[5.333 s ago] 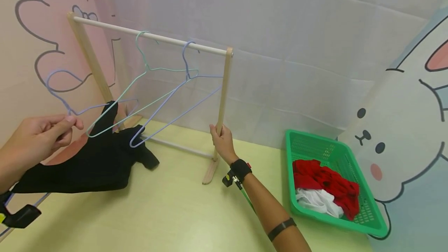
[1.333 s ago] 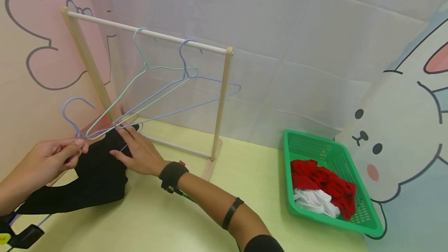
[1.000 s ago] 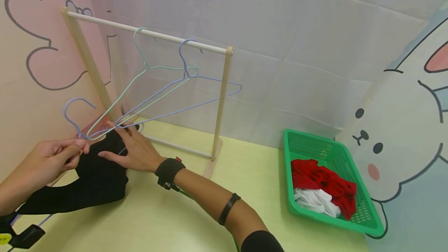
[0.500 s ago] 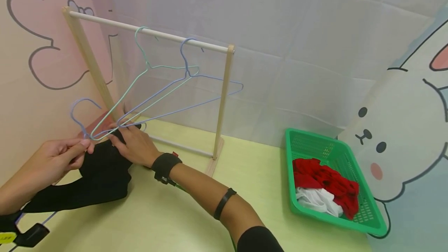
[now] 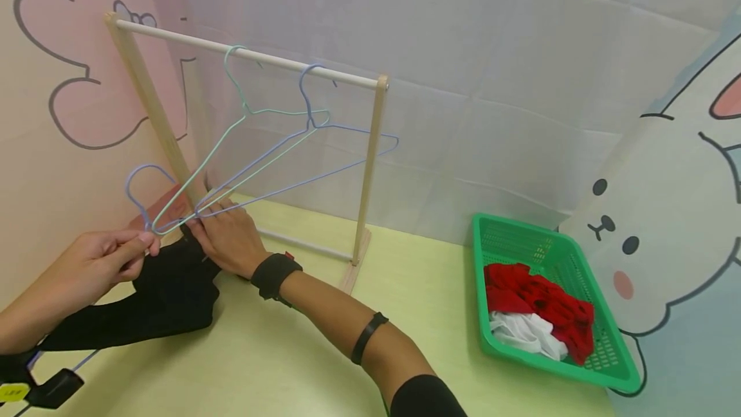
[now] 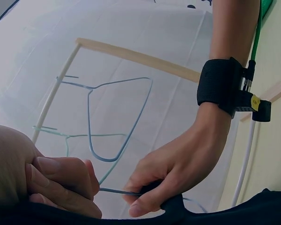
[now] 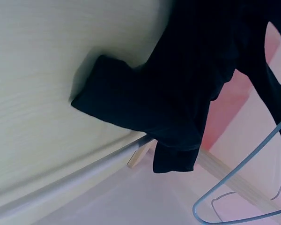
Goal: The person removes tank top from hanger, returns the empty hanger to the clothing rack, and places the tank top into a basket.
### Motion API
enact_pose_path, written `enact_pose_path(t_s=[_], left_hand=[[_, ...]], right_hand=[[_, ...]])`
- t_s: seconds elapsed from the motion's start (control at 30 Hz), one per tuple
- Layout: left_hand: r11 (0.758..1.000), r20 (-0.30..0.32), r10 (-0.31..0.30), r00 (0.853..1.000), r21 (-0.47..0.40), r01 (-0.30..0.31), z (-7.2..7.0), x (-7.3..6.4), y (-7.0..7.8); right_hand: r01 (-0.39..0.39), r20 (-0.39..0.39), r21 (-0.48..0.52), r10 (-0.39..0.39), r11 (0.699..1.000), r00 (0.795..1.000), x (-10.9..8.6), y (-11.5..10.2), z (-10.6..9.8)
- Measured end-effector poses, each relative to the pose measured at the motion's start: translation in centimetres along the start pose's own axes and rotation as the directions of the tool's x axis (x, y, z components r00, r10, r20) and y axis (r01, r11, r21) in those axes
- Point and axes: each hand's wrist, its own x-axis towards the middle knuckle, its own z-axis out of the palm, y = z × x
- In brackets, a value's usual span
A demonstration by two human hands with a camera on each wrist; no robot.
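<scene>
My left hand (image 5: 116,259) pinches a lavender-blue wire hanger (image 5: 128,189) just below its hook, left of the rack. A black T-shirt (image 5: 173,291) hangs partly on this hanger, its lower part near the tabletop. My right hand (image 5: 231,240) is at the shirt's far shoulder. In the left wrist view, the right thumb and fingers (image 6: 152,197) pinch black cloth beside the hanger's wire. A sleeve (image 7: 117,96) droops in the right wrist view. The hanger's far end is mostly hidden behind the right hand.
A wooden rack (image 5: 373,166) with a white rail (image 5: 278,62) stands behind the hands. A mint hanger (image 5: 215,145) and another blue hanger (image 5: 347,169) hang on it, overlapping the work area. At right sits a green basket (image 5: 480,288) with red cloth (image 5: 538,301) and white cloth (image 5: 527,334).
My right hand has left the rack's post and moved left to the T-shirt, now pinching its shoulder cloth. My left hand has shifted lower and right with the hanger. The rack's blue hanger has swivelled.
</scene>
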Motion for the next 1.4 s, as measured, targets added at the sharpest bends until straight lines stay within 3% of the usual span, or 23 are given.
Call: enact_pose_path(t_s=[0.4,0.63,1.4], left_hand=[[1.0,0.014,-0.02,1.0,0.015,0.02,-0.2,0.0,0.1],[0.999,0.005,-0.026,1.0,0.031,0.026,-0.3,-0.1,0.3],[0.998,-0.007,-0.044,0.999,0.04,0.044,-0.3,-0.4,0.5]], right_hand=[[0.024,-0.034,-0.098,-0.027,0.995,0.999,-0.3,1.0,1.0],[0.024,-0.101,-0.086,-0.033,0.996,0.994,-0.4,1.4,1.1],[0.068,-0.197,-0.101,-0.087,0.993,0.977,-1.1,2.0,1.9]])
